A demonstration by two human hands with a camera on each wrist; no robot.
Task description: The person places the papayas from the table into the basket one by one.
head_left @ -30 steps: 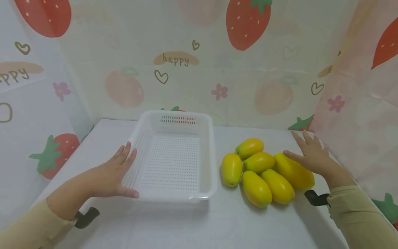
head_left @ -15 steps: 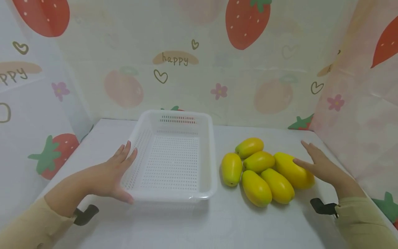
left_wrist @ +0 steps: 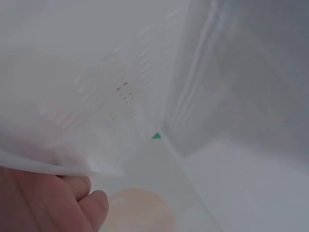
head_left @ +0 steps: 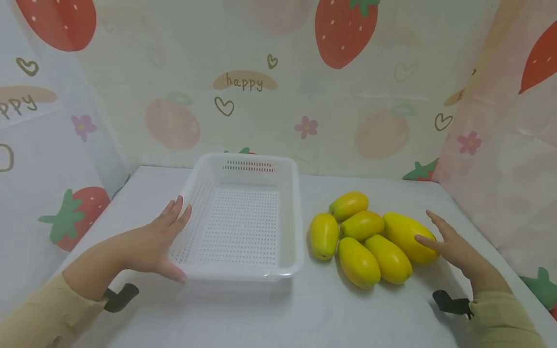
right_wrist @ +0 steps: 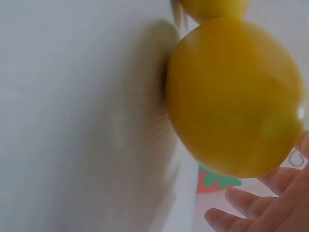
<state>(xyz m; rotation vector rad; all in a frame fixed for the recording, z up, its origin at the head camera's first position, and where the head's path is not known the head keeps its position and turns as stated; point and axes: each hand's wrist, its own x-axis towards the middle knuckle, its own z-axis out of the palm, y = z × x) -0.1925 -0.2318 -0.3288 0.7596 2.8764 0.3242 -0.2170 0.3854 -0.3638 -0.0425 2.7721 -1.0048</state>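
A white plastic basket (head_left: 238, 227) with a perforated floor stands left of the middle, with nothing in it. My left hand (head_left: 152, 244) lies against its left side, fingers straight and spread, thumb by the near left corner. In the left wrist view, fingertips (left_wrist: 94, 205) show just beyond the rim. Right of the basket lie several yellow, green-tipped mangoes (head_left: 359, 262) in a cluster. My right hand (head_left: 454, 246) is beside the largest mango (head_left: 406, 236), its fingers extended and the thumb overlapping the fruit's right end. Whether that thumb touches it, I cannot tell.
A white cloth covers the table (head_left: 330, 314). Printed curtains (head_left: 278, 125) with strawberries and hearts enclose the back and both sides. A dark wrist mount (head_left: 451, 303) sticks out at the right cuff, and a similar mount (head_left: 121, 297) at the left.
My right hand has come down and toward me, from over the largest mango to its right side. The left hand's thumb has shifted slightly; basket and fruit stay put.
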